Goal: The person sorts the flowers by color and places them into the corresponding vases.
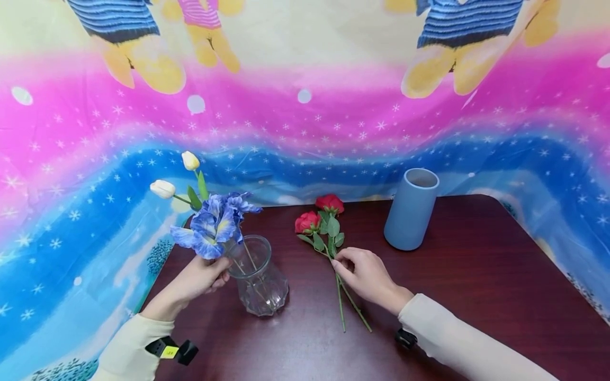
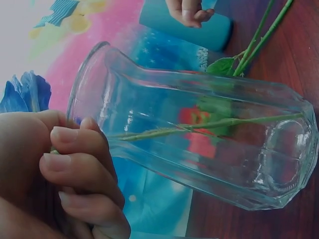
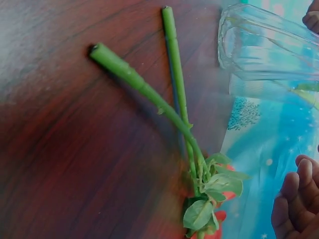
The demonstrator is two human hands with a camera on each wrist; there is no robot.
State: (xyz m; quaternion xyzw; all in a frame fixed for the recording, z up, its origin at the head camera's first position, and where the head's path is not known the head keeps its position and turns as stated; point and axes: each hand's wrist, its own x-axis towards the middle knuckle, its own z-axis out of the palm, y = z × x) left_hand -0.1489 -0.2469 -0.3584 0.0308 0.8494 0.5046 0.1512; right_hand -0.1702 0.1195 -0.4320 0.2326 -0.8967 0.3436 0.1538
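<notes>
My left hand [image 1: 202, 278] is at the left rim of a clear glass vase [image 1: 278, 288]. Its curled fingers grip by the stem part of a bunch with blue irises [image 1: 209, 230] and white tulips [image 1: 163, 189]. A bit of green stem [image 2: 54, 149] shows between the fingertips; I cannot tell which flower it belongs to. Other stems [image 2: 214, 123] slant down inside the vase. Above the table my right hand [image 1: 367, 272], fingers loosely bent and holding nothing, overlaps the stems of two red roses [image 1: 307, 222] in the head view. The roses lie with crossed stems [image 3: 144, 89].
A tall blue-grey vase [image 1: 411, 217] stands upright at the back right of the dark red-brown table [image 1: 486, 275]. Behind the table hangs a printed cloth [image 1: 305, 127] with pink and blue bands. Both sleeves carry black wrist devices.
</notes>
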